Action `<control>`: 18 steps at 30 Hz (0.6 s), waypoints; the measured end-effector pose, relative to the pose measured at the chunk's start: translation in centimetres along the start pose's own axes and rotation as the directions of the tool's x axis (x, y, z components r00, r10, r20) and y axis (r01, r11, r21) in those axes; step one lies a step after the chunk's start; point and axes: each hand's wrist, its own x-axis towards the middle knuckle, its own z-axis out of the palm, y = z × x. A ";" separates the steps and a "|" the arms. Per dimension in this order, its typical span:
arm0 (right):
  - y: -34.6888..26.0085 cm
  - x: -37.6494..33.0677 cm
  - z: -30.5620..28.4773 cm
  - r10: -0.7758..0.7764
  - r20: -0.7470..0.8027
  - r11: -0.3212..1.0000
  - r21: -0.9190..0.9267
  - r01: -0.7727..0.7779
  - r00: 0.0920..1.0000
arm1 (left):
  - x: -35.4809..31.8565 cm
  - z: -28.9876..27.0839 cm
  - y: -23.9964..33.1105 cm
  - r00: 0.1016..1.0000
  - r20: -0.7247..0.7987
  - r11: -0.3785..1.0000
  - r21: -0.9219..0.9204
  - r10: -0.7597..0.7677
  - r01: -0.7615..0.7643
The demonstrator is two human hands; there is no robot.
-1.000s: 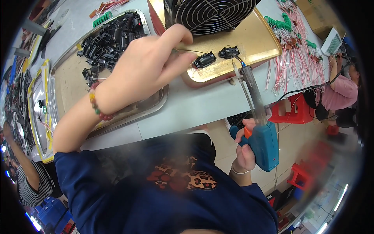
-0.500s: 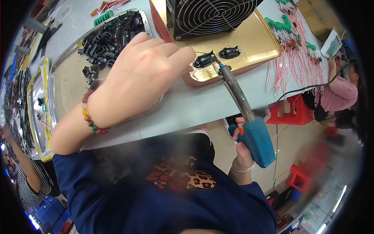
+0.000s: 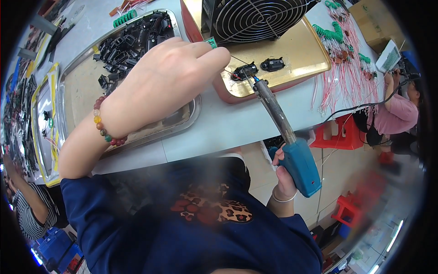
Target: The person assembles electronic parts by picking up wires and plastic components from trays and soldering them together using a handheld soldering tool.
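My right hand [image 3: 285, 181] grips the teal handle of a soldering gun [image 3: 299, 164]. Its hot tip meets a small black plastic housing [image 3: 244, 71] lying near the front edge of a gold tray [image 3: 296, 68]. Thin wires run from that housing up to the pinched fingers of my left hand [image 3: 182, 68]. Past the left knuckles a bit of green circuit board [image 3: 211, 42] peeks out; the hand hides the rest. Close by on the tray sits a second black housing [image 3: 273, 64].
A black fan [image 3: 260, 20] with a wire guard stands on the gold tray. Under my left arm is a metal tray [image 3: 77, 91] heaped with black housings [image 3: 132, 41]. Bundles of pink-white wires [image 3: 346, 77] with green boards lie at the right; a person in pink [image 3: 399, 107] sits beyond.
My left hand has shifted slightly, and the green board now shows behind its fingers. The soldering gun's tip remains at the same housing.
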 end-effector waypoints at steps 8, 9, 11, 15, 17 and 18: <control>-0.1 0.0 0.1 -0.006 -0.012 0.999 -0.037 0.006 1.000 | -0.3 0.3 0.6 0.988 -0.122 0.989 -0.130 -0.093 0.077; 0.0 -0.1 0.0 -0.008 -0.007 0.999 -0.053 0.007 1.000 | -0.3 0.4 0.6 0.988 -0.123 0.989 -0.129 -0.094 0.078; 0.1 -0.2 0.0 -0.009 -0.002 0.998 -0.055 0.009 1.000 | -0.3 0.5 0.6 0.987 -0.138 0.991 -0.114 -0.080 0.064; 0.0 0.0 0.1 -0.010 0.014 0.994 -0.111 0.012 1.000 | -0.4 0.5 0.6 0.987 -0.122 0.991 -0.104 -0.101 0.089; -0.2 0.1 0.2 -0.008 0.021 0.995 -0.099 0.010 1.000 | -0.4 0.5 0.4 0.988 -0.134 0.992 -0.111 -0.081 0.067; -0.1 0.1 0.2 -0.008 0.020 0.996 -0.084 0.010 1.000 | -0.3 0.6 0.5 0.988 -0.134 0.992 -0.110 -0.079 0.065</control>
